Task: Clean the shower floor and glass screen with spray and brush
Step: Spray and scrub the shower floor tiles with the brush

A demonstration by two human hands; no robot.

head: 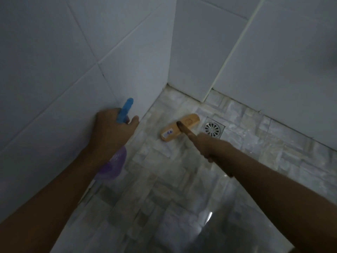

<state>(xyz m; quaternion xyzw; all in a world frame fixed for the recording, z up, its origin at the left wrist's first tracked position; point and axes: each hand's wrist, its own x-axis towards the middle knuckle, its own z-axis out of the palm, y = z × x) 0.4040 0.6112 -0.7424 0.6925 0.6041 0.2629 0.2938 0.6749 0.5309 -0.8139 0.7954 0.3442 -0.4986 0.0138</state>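
The right hand (207,147) grips the handle of the scrub brush (179,127), whose head sits on the shower floor (164,179) beside the drain (212,129); best press firmly along the grout. The left hand (111,128) holds the spray bottle (116,161).

This is a shower corner in a bathroom. Large glossy white wall tiles (54,52) rise at ten o'clock and again at two o'clock. The two walls meet in a corner (168,83) at twelve o'clock, with darkened grout at its foot. Underfoot, the shower floor (164,170) is a patchwork of small grey and beige stone tiles. A square metal drain (213,129) with a round slotted grate sits at three o'clock, and a bright glint (209,216) shines off the floor at five o'clock.
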